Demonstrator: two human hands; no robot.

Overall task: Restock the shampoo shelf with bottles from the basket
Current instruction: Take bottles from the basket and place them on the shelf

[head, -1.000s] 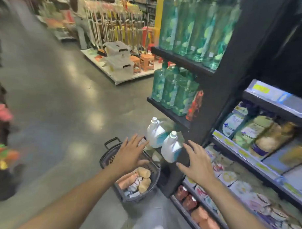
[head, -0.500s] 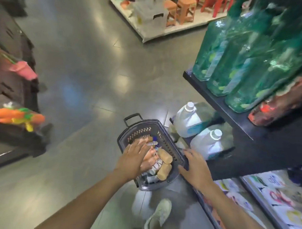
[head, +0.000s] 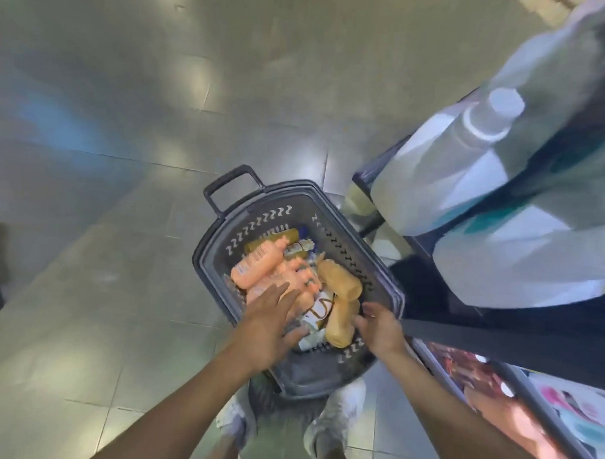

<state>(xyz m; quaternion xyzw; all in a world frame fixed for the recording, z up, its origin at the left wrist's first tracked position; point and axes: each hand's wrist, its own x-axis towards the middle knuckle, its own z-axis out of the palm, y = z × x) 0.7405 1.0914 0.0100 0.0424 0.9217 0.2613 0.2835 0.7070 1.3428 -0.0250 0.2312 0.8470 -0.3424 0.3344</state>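
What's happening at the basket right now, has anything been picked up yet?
A person is bent over the dark basket on the floor beside the shelving. The left hand is spread over the pile of orange bottles inside, fingers open, not closed on one. The right hand is at the basket's near right side, next to a tan bottle; whether it grips the rim cannot be told. No bottle has been lifted out. Large white jugs stand on the low shelf to the right.

Both arms reach down, left hand spread flat, right hand loosely open.
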